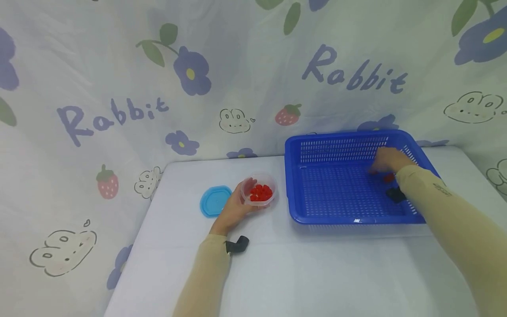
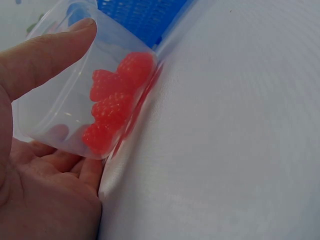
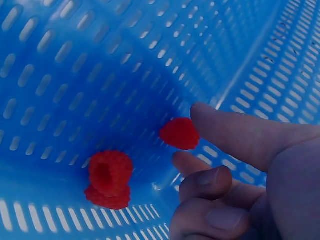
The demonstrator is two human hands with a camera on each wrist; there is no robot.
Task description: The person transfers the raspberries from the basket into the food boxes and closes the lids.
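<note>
My left hand [image 1: 233, 209] grips a small clear plastic cup [image 2: 55, 112], thumb on one side and fingers round the other. Several red raspberries [image 2: 112, 107] lie at the bottom of the cup, which stands at the white table's surface. Inside the blue basket, toward its right end, my right hand [image 1: 388, 159] reaches down. Its thumb and index finger pinch a single raspberry [image 3: 179, 134] at their tips, hidden by the hand in the head view. Two more raspberries [image 3: 109, 180] lie against each other near the basket wall.
The blue slotted basket [image 1: 294, 185] stands at the table's back right, its raised rim around my right hand. A light-blue lid [image 1: 214, 200] lies left of the cup, beside my left hand. Behind the table hangs a printed cloth [image 1: 253, 79]. White cloth covers the table [image 1: 317, 273].
</note>
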